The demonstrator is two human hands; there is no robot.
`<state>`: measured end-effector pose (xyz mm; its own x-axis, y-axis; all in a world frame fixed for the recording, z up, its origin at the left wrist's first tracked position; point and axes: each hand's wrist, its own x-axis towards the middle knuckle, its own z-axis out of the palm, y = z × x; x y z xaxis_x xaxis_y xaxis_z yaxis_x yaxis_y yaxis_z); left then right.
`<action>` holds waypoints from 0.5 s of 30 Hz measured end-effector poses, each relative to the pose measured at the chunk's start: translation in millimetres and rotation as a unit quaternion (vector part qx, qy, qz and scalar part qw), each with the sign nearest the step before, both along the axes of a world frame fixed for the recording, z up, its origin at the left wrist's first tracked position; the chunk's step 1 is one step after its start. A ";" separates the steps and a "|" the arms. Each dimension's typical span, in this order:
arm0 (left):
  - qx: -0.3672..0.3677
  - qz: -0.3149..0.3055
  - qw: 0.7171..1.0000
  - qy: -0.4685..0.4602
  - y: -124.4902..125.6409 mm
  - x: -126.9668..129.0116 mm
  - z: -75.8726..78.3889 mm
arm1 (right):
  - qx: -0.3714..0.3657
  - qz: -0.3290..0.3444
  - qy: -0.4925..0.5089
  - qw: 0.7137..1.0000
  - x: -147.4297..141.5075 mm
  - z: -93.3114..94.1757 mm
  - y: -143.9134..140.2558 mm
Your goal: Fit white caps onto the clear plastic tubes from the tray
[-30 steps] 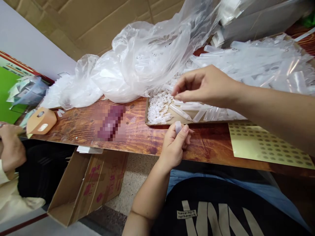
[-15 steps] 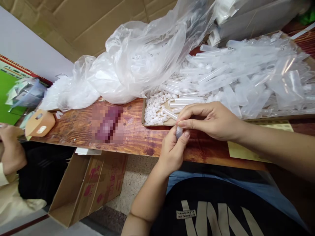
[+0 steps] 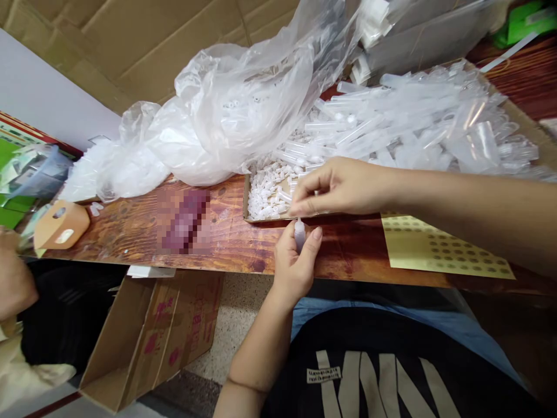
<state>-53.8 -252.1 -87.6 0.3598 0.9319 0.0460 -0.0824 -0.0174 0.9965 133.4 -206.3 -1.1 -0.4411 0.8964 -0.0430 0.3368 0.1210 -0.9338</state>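
Observation:
My left hand [image 3: 296, 264] is closed around a small translucent plastic bottle [image 3: 300, 235], upright with its narrow tip showing above the thumb. Just above it, my right hand [image 3: 326, 188] has its fingers curled together over the near edge of a shallow cardboard tray [image 3: 278, 220]. Whatever those fingers may hold is hidden. Small white plastic caps [image 3: 265, 194] lie heaped in the tray's left corner. Clear plastic tubes [image 3: 369, 125] are piled across the rest of it, partly behind my right arm.
Clear plastic bags [image 3: 204, 116] bulge behind the tray. A yellow sticker sheet [image 3: 444, 247] lies under my right forearm. Left along the wooden table [image 3: 226, 232] are a blurred-out dark red item [image 3: 186, 220] and an orange holder [image 3: 63, 225]. Below stands an open carton [image 3: 156, 331], beside another person's arm [image 3: 15, 284].
My right hand has lifted off the bottle tip and moved slightly up and left, toward the caps. My left hand keeps the bottle. The view has shifted a little, showing more of the sticker sheet.

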 end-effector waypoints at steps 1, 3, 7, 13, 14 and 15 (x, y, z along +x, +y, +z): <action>-0.002 -0.006 1.000 -0.003 0.0 -0.5 1.3 | 0.023 -0.020 -0.031 0.999 -2.6 0.8 8.8; -0.015 -0.021 0.999 -0.022 -0.6 -1.4 4.8 | 0.083 -0.040 -0.131 0.987 -12.6 -1.7 23.1; -0.053 -0.050 0.991 -0.115 -0.8 -1.0 13.1 | 0.185 0.057 -0.342 0.920 -38.1 -15.6 35.7; -0.085 -0.042 0.988 -0.124 1.5 0.3 18.3 | 0.227 0.054 -0.359 0.904 -34.8 -17.0 34.9; -0.088 -0.044 0.988 -0.122 1.6 0.1 18.2 | 0.231 0.035 -0.346 0.909 -26.8 -14.3 33.4; -0.092 -0.047 0.987 -0.121 1.7 -0.2 17.8 | 0.229 0.015 -0.325 0.917 -17.2 -11.4 31.1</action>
